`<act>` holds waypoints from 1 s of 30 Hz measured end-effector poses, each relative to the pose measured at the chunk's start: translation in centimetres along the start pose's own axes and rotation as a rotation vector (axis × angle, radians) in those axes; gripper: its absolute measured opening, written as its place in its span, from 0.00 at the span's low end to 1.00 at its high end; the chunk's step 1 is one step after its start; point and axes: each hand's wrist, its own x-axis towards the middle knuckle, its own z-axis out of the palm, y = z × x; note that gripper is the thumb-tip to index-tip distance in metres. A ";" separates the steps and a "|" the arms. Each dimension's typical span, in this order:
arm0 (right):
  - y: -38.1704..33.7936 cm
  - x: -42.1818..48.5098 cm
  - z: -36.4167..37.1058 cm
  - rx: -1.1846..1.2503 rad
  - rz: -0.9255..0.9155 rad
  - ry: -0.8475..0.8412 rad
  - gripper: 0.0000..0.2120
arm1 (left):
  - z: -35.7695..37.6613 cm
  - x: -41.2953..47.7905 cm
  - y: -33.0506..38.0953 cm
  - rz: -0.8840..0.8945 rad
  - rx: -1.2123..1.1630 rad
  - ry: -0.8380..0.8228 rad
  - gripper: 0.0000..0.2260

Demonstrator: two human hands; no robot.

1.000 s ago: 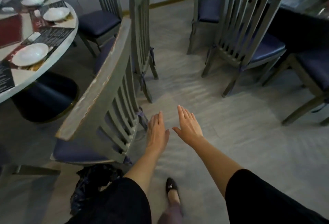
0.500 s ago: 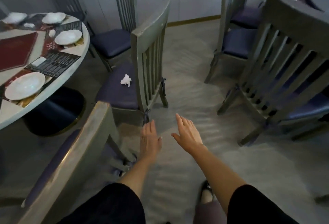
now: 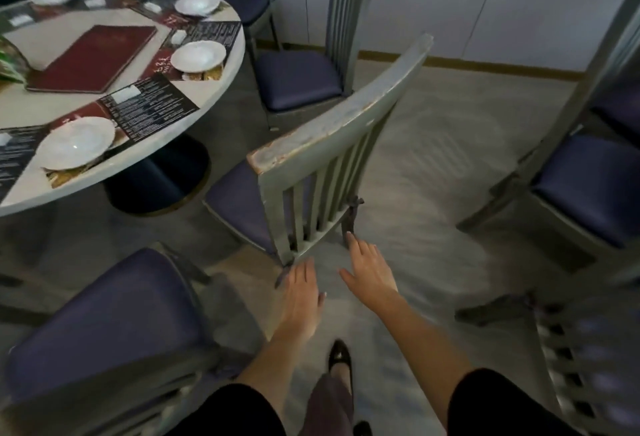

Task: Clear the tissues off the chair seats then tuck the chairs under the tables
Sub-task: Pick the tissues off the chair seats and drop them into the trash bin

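Observation:
A grey slatted chair with a blue seat stands straight ahead, its back toward me, pulled out from the round table. Its backrest hides most of the seat, and no tissue shows there. My left hand and my right hand hover side by side just behind the chair's rear legs, fingers straight, palms down, holding nothing. Neither hand touches the chair.
Another blue-seated chair sits at lower left, one more beyond the table, and two on the right. The table carries white plates, menus and a red folder. Grey floor lies ahead right.
I have stepped forward, so the chair ahead is now close. Its backrest now hides the white tissue seen on its seat half a second ago. Both hands stayed open and empty.

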 end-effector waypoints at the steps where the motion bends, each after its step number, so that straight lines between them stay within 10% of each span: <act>1: 1.3 1.4 -0.5 -0.004 -0.005 -0.010 0.36 | 0.3 1.7 1.2 0.005 -0.010 -0.001 0.32; 20: 26.6 31.6 -16.0 -0.248 -0.162 -0.071 0.39 | 2.9 35.3 24.3 -0.051 -0.114 0.039 0.36; 30: 28.7 49.9 -19.7 -0.228 -0.563 -0.263 0.41 | 1.8 49.7 25.0 -0.732 -0.152 0.239 0.36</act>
